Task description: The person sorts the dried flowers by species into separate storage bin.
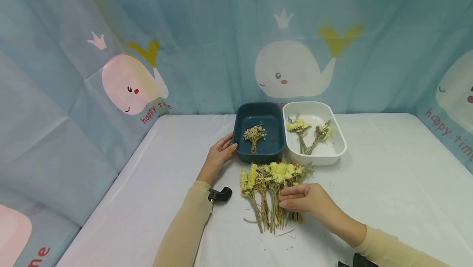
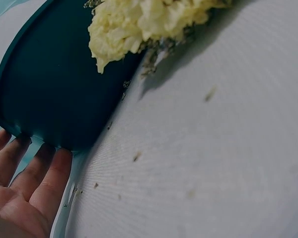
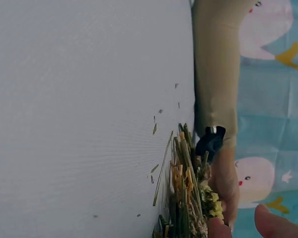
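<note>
My left hand [image 1: 218, 156] rests against the left side of a dark blue tray [image 1: 240, 156], its fingers [image 2: 42, 171] extended and touching the wall. Inside that tray lies a small bunch of dried beige flowers [image 1: 254, 134]. Over a row of dried flower bunches [image 1: 281, 172] with yellow heads and brown stems hovers my right hand [image 1: 308, 198]. Its thumb [image 3: 275, 223] and a finger stand apart in the right wrist view, with no flower seen between them. Whether the fingertips touch the stems is unclear.
A white tray [image 1: 340, 150] holding two yellow flower bunches [image 1: 300, 129] stands right beside the blue one. Loose stem bits [image 1: 284, 233] are scattered on the white tabletop [image 1: 391, 185]. A whale-print curtain [image 1: 207, 53] hangs behind and at the sides.
</note>
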Motion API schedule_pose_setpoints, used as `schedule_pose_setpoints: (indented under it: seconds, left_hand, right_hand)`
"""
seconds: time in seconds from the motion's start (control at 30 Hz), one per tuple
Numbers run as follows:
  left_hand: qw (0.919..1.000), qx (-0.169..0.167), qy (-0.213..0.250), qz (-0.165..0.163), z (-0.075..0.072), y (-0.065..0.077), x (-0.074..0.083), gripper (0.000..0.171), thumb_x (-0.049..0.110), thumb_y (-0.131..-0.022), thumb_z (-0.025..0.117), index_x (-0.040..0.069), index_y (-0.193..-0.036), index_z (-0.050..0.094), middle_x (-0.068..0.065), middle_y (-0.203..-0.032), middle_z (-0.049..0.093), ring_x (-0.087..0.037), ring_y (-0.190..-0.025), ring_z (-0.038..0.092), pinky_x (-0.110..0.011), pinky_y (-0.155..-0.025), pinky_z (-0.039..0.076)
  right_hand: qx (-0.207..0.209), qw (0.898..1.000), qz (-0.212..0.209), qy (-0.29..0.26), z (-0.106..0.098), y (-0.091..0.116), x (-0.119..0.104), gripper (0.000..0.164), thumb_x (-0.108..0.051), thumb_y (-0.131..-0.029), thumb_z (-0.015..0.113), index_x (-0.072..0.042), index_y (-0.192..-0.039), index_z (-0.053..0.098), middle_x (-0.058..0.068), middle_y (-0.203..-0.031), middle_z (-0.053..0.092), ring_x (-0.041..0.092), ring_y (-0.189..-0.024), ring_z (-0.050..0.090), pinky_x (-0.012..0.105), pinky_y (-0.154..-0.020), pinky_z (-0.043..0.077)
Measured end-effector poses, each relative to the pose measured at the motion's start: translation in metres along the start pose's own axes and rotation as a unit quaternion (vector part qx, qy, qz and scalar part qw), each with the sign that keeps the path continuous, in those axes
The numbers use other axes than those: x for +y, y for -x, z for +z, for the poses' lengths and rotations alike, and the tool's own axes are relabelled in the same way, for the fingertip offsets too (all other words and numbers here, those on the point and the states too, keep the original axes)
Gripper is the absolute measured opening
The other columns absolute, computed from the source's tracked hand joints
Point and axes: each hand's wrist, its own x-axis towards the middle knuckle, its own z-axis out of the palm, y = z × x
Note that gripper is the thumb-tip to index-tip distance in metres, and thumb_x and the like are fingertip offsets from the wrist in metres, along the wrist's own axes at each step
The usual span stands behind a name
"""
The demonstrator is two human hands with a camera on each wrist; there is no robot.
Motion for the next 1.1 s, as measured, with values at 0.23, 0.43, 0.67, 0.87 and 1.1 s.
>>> schedule_pose_setpoints:
  seconds: [0.23,0.43,0.67,0.87,1.1]
  left_hand:
    - [1.0,0.002,-0.004,0.005,0.001,0.001,-0.006,0.056,0.027,-0.098,0.065,0.023,-0.15,0.044,-0.002,-0.155,0.047,-0.021,-0.137,0.051,-0.042,-0.112,0.045]
    - [1.0,0.006,0.0,0.006,0.002,0.0,-0.005,0.055,0.027,-0.098,0.064,0.023,-0.15,0.045,-0.002,-0.154,0.047,-0.02,-0.137,0.051,-0.042,-0.113,0.045]
    - [1.0,0.004,-0.005,0.007,0.002,-0.002,-0.006,0.056,0.028,-0.098,0.065,0.023,-0.15,0.044,-0.001,-0.155,0.046,-0.02,-0.138,0.051,-0.043,-0.113,0.044]
    - [1.0,0.001,0.001,0.002,0.0,-0.002,-0.003,0.058,0.028,-0.099,0.064,0.022,-0.152,0.042,-0.002,-0.156,0.044,-0.021,-0.139,0.049,-0.044,-0.115,0.042]
    - [1.0,-0.004,0.002,0.0,0.001,-0.001,-0.002,0.059,0.029,-0.099,0.063,0.024,-0.153,0.04,-0.001,-0.158,0.042,-0.02,-0.141,0.047,-0.044,-0.117,0.039]
  right_hand:
    - [0.019,0.999,0.001,0.037,0.005,0.0,0.001,0.044,-0.019,-0.087,0.078,0.008,-0.12,0.068,0.018,-0.113,0.074,0.018,-0.098,0.074,0.03,-0.086,0.06]
    - [0.023,0.999,0.01,0.047,0.005,-0.004,0.0,0.045,-0.021,-0.086,0.078,0.008,-0.12,0.068,0.018,-0.111,0.074,0.021,-0.097,0.074,0.032,-0.083,0.061]
    - [0.019,0.999,0.03,0.039,0.005,-0.007,0.0,0.045,-0.021,-0.087,0.077,0.008,-0.121,0.067,0.017,-0.111,0.074,0.024,-0.096,0.075,0.036,-0.086,0.061]
    - [-0.014,0.999,0.044,-0.001,0.003,-0.009,0.0,0.049,-0.019,-0.09,0.074,0.011,-0.126,0.062,0.021,-0.12,0.07,0.028,-0.104,0.073,0.038,-0.091,0.059]
    - [-0.033,0.998,0.054,-0.028,0.002,-0.011,0.001,0.052,-0.018,-0.092,0.072,0.013,-0.13,0.057,0.021,-0.124,0.068,0.027,-0.109,0.071,0.036,-0.095,0.057]
